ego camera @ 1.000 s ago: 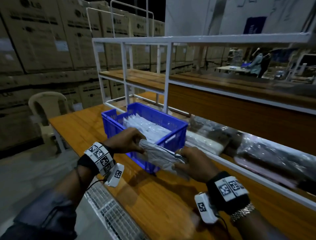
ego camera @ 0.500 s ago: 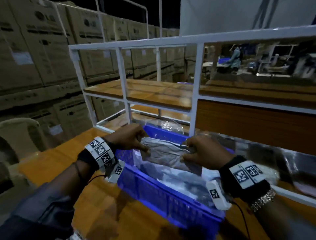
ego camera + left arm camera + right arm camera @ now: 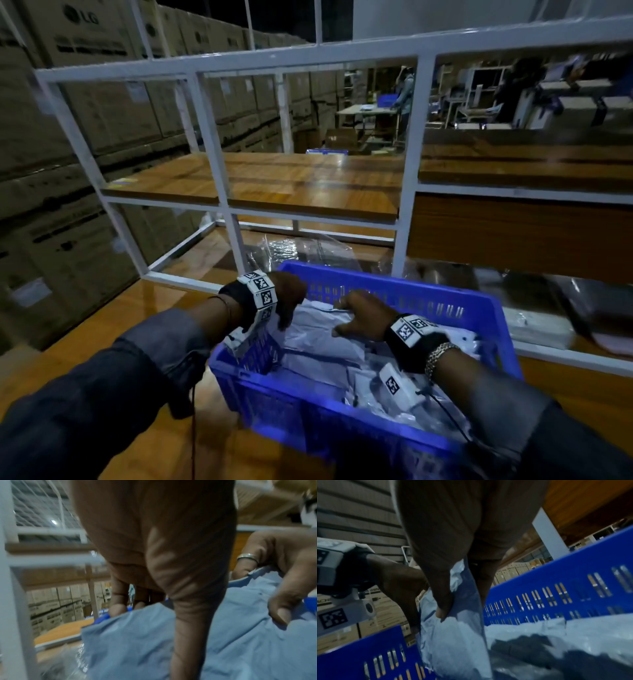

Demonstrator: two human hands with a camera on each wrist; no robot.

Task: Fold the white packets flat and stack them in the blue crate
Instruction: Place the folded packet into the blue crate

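Observation:
The blue crate (image 3: 411, 301) stands on the wooden table right in front of me and holds several flat white packets (image 3: 346, 373). Both hands are down inside it at its far left end. My left hand (image 3: 289, 301) pinches the left edge of the top white packet (image 3: 318, 337), thumb in front and fingers behind it in the left wrist view. My right hand (image 3: 352, 315) pinches the same packet's (image 3: 452, 635) right edge between thumb and fingers. The packet lies low on the stack, against the crate's left wall (image 3: 382, 660).
A white metal shelf frame (image 3: 407, 171) with wooden boards (image 3: 308, 181) rises just behind the crate. Clear plastic bags (image 3: 308, 250) lie behind it, and more bagged goods (image 3: 537, 325) sit under the shelf at right. Stacked cardboard boxes (image 3: 85, 120) fill the left.
Both hands carried the packet from in front of the crate, over its rim and down onto the stack inside. My head has come closer, over the crate.

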